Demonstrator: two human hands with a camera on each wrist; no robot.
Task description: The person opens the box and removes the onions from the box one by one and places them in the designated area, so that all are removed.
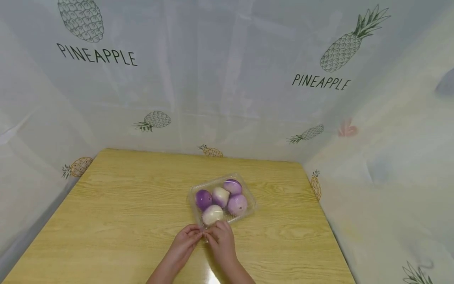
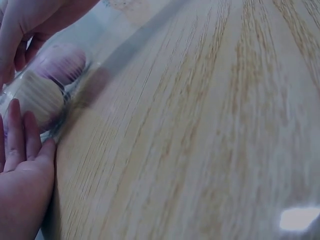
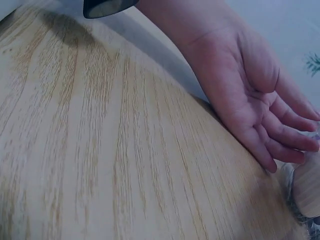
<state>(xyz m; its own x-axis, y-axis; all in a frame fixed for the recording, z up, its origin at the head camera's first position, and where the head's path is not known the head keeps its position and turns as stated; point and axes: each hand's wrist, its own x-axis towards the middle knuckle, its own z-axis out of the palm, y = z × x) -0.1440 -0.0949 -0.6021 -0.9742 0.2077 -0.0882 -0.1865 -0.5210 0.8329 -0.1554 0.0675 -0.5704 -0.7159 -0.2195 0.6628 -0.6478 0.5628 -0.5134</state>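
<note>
A clear plastic box [image 1: 250, 199] sits slightly askew on the table and holds several round purple-and-white vegetables [image 1: 237, 204], whose exact kind I cannot tell. At its near left corner, my left hand [image 1: 184, 241] pinches the edge between thumb and fingertips. My right hand [image 1: 222, 240] pinches the same edge close beside it, and the two hands' fingertips almost meet. From the left wrist, the left hand's outer fingers [image 2: 16, 135] extend along the box side, below a pale vegetable [image 2: 37, 102]. Seen from the right wrist, the left hand [image 3: 240, 85] reaches to the box's edge.
Under the box lies a yellow wood-grain table [image 1: 124, 205]. Pale sheeting [image 1: 213, 79] printed with pineapples hangs behind the table and along both sides. A dark device [image 3: 107, 6] shows at the top of the right wrist view.
</note>
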